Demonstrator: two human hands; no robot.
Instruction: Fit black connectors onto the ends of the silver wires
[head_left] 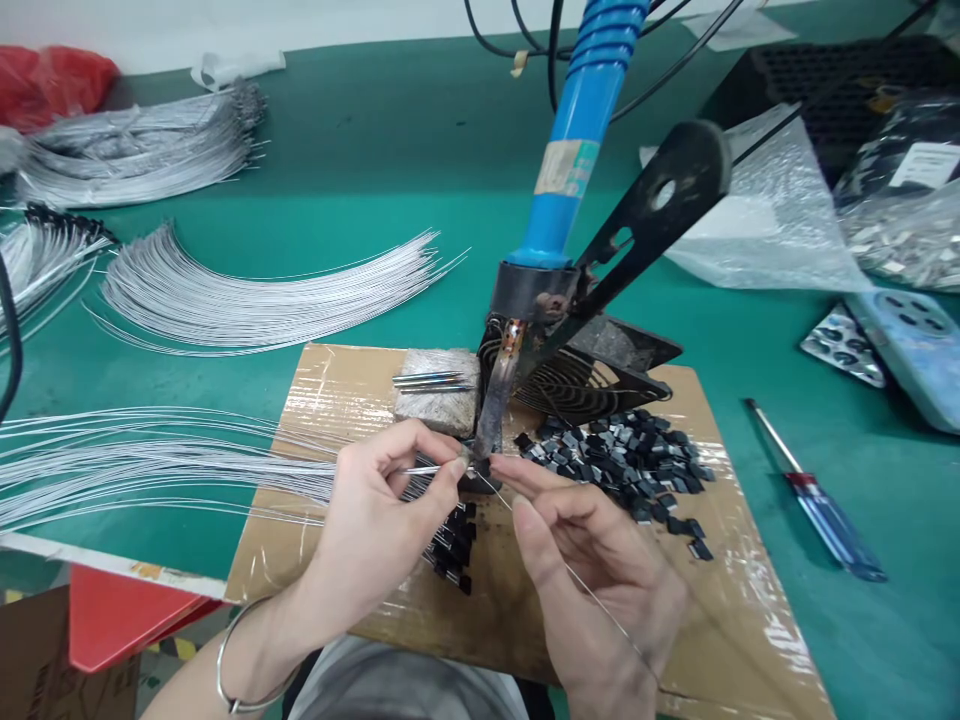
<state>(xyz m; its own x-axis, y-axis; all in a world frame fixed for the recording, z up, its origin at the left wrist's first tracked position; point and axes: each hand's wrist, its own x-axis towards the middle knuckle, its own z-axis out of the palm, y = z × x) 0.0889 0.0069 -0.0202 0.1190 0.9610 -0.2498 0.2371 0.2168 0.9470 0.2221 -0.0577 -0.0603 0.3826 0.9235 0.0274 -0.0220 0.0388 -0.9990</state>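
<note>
My left hand (379, 510) pinches a thin grey-white wire (418, 469) between thumb and fingertips, its end just under the tip of a mounted soldering iron (496, 400). The iron has a blue handle and points downward in a black stand. In my right hand (604, 570) is a strand of solder wire (604, 605), held between thumb and fingers and running up to the same spot. My fingertips partly hide the joint there. Below my left hand lie several wires with small black ends (454, 550). A pile of small black pieces (637, 465) lies beyond my right hand.
A cardboard sheet (510, 610) covers the green table here. A wire bundle (187, 465) extends left; another (277, 300) lies behind. Spare iron tips sit on a pale block (431, 400). A fan (600, 375) stands behind the iron. To the right are a screwdriver (817, 500) and phone (911, 340).
</note>
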